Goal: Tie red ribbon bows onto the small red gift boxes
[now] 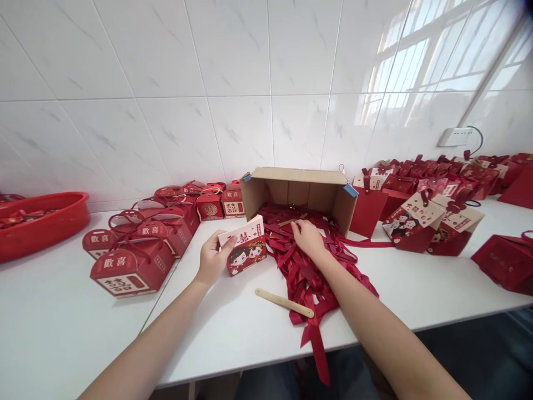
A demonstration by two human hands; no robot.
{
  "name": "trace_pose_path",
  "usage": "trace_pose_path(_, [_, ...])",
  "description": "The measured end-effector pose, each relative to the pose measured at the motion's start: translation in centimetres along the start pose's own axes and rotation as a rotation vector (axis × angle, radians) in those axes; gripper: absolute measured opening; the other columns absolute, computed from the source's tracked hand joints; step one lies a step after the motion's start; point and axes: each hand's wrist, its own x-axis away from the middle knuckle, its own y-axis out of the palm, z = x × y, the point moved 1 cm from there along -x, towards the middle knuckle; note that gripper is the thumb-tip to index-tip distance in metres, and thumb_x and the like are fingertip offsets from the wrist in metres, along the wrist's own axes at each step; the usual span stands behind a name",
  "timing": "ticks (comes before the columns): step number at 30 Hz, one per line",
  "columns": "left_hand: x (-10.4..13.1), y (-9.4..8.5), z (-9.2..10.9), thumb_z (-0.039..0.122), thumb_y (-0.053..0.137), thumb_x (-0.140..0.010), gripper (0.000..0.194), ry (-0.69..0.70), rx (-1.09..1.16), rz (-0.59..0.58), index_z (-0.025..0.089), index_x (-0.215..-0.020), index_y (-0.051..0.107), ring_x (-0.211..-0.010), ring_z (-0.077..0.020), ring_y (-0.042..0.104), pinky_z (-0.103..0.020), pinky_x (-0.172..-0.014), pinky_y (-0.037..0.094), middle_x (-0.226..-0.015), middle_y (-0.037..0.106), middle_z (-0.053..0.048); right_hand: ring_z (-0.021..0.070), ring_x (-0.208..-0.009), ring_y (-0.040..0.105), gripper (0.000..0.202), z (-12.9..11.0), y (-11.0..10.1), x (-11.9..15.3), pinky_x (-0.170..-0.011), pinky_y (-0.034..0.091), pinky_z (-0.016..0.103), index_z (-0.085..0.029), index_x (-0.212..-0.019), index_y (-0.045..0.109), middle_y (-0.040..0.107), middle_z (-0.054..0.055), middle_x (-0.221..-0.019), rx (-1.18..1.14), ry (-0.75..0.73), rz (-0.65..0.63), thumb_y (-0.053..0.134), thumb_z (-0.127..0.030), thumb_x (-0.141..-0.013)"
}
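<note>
My left hand (212, 256) grips a small red and cream gift box (249, 253) by its left side. Two cartoon figures and Chinese characters are printed on the box, which stands tilted just above or on the table. My right hand (307, 236) reaches into a heap of dark red ribbons (302, 278) spilling from an open cardboard box (300, 175) lying on its side. Its fingers are bent together at a thin gold-coloured strip (287, 222) among the ribbons. A flat, pale gold strip with holes at its ends (283, 303) rests at the heap's front.
Finished-looking red boxes with handles (133, 266) stand in rows on the left, beside a red plastic basin (45, 222). Many red gift bags (412, 222) crowd the right side. Against the tiled wall is a power strip (456, 136). One ribbon hangs over the table's front edge.
</note>
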Motion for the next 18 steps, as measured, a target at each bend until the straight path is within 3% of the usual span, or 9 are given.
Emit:
trace_pose_path(6, [0.3,-0.1,-2.4,0.042,0.055,-0.085,0.024,0.104,-0.127,0.026,0.019,-0.084,0.057,-0.070,-0.0169,0.058,-0.026,-0.065,0.046,-0.075,0.061,-0.001,0.0281,-0.113,0.054,0.034,1.8,-0.3,-5.6,-0.091,0.045,0.037,-0.017,-0.116,0.063,0.060,0.013,-0.118,0.050,0.068,0.019,0.050,-0.014,-0.085])
trace_pose_path(9, [0.6,0.0,-3.3,0.040,0.051,-0.087,0.027,0.142,-0.174,0.011,0.019,-0.105,0.051,-0.084,-0.0210,0.063,-0.031,-0.075,0.049,-0.094,0.066,-0.006,0.0271,-0.113,0.053,0.030,2.1,0.6,-7.1,-0.091,0.046,0.041,-0.018,-0.116,0.061,0.058,0.013,-0.120,0.068,0.092,-0.033,0.056,-0.019,-0.086])
trace_pose_path(13, [1.0,0.3,-3.9,0.038,0.047,-0.089,0.035,0.169,-0.195,-0.024,0.019,-0.119,0.041,-0.097,-0.0239,0.063,-0.036,-0.083,0.050,-0.107,0.063,-0.011,0.0195,-0.101,0.059,0.029,2.5,1.6,-8.2,-0.086,0.051,0.041,-0.017,-0.115,0.057,0.058,0.008,-0.118,0.051,0.166,-0.084,0.054,-0.033,-0.091])
trace_pose_path(18, [0.9,0.6,-4.2,0.036,0.047,-0.090,0.047,0.230,-0.184,-0.003,0.018,-0.131,0.031,-0.113,-0.0264,0.055,-0.043,-0.095,0.045,-0.122,0.055,-0.015,0.0224,-0.099,0.061,0.018,2.9,0.9,-8.3,-0.086,0.049,0.040,-0.016,-0.101,0.065,0.064,0.010,-0.107,-0.077,0.220,0.009,0.058,-0.027,-0.088])
